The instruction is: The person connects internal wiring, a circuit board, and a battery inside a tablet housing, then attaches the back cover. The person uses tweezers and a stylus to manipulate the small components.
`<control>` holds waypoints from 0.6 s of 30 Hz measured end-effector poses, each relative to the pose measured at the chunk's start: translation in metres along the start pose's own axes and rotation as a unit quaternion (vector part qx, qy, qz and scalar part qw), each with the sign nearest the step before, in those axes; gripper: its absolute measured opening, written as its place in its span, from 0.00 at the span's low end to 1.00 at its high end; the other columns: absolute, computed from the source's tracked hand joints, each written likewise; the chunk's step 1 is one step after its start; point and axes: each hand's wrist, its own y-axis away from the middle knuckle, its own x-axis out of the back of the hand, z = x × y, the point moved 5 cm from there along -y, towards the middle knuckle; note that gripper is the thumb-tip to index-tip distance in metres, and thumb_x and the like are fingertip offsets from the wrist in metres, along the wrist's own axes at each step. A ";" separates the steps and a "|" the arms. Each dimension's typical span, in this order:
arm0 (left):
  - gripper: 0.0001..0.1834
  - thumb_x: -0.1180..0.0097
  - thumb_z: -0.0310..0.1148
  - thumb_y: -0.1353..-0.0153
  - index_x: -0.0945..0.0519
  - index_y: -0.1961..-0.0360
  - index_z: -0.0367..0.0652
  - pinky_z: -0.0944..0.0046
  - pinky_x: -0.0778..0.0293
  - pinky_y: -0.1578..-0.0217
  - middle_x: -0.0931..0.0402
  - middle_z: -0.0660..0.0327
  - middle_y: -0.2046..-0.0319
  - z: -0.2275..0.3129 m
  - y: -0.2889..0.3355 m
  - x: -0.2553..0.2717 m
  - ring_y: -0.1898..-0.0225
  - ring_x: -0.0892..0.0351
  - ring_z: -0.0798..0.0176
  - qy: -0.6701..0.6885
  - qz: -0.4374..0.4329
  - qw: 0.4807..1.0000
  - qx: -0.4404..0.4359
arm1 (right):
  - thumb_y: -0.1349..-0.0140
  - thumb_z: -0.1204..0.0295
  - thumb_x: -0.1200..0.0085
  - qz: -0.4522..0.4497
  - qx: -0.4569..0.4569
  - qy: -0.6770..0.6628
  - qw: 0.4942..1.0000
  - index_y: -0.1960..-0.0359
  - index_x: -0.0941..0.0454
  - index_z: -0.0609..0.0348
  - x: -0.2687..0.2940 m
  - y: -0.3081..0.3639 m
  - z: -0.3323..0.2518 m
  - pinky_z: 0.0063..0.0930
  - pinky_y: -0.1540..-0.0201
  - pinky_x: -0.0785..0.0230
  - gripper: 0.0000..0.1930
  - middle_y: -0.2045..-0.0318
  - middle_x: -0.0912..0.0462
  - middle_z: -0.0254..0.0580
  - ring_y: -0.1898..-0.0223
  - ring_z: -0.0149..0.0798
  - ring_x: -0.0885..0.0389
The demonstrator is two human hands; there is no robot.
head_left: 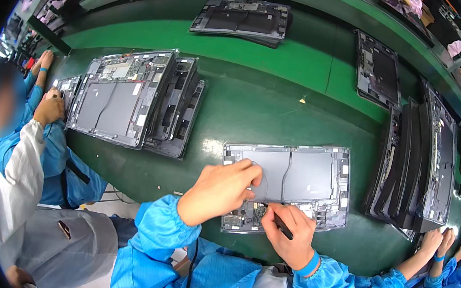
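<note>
A tablet-like device with its inside exposed (310,181) lies flat on the green bench in front of me, circuit parts along its near edge. My left hand (221,192) rests over its left side, fingers curled and pinched together; whatever is between them is too small to make out. Around a slim black pen-like tool (283,227) my right hand (294,237) is closed. The tool's tip points at the circuit board (245,215) near the device's lower left, close to my left fingertips.
A stack of similar opened devices (117,94) stands left on the bench (248,100). Another pile (241,20) lies at the back, a single device (379,67) back right, and a tall stack (439,154) at right. Co-workers sit close on both sides.
</note>
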 end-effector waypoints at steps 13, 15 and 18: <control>0.10 0.33 0.34 0.52 0.16 0.67 0.47 0.51 0.25 0.46 0.18 0.63 0.61 -0.029 0.071 -0.028 0.51 0.18 0.56 -0.111 0.274 0.909 -0.295 | 0.48 0.81 0.34 0.015 0.020 -0.040 0.999 0.65 0.18 0.59 -0.001 -0.003 0.009 0.31 0.77 0.26 0.09 0.78 0.21 0.36 0.79 0.37 0.20; 0.11 0.34 0.34 0.52 0.16 0.66 0.48 0.52 0.22 0.48 0.17 0.61 0.56 -0.031 0.073 -0.029 0.48 0.18 0.55 -0.104 0.232 0.906 -0.338 | 0.48 0.82 0.34 0.015 0.023 -0.044 0.999 0.64 0.18 0.59 -0.001 -0.003 0.011 0.30 0.77 0.26 0.10 0.78 0.21 0.36 0.79 0.37 0.20; 0.14 0.34 0.34 0.52 0.16 0.63 0.46 0.52 0.21 0.53 0.16 0.60 0.54 -0.041 0.072 -0.026 0.49 0.17 0.53 -0.112 0.201 0.898 -0.376 | 0.48 0.82 0.35 0.020 0.031 -0.045 0.998 0.63 0.18 0.59 0.000 -0.004 0.010 0.30 0.77 0.26 0.10 0.78 0.21 0.36 0.79 0.37 0.20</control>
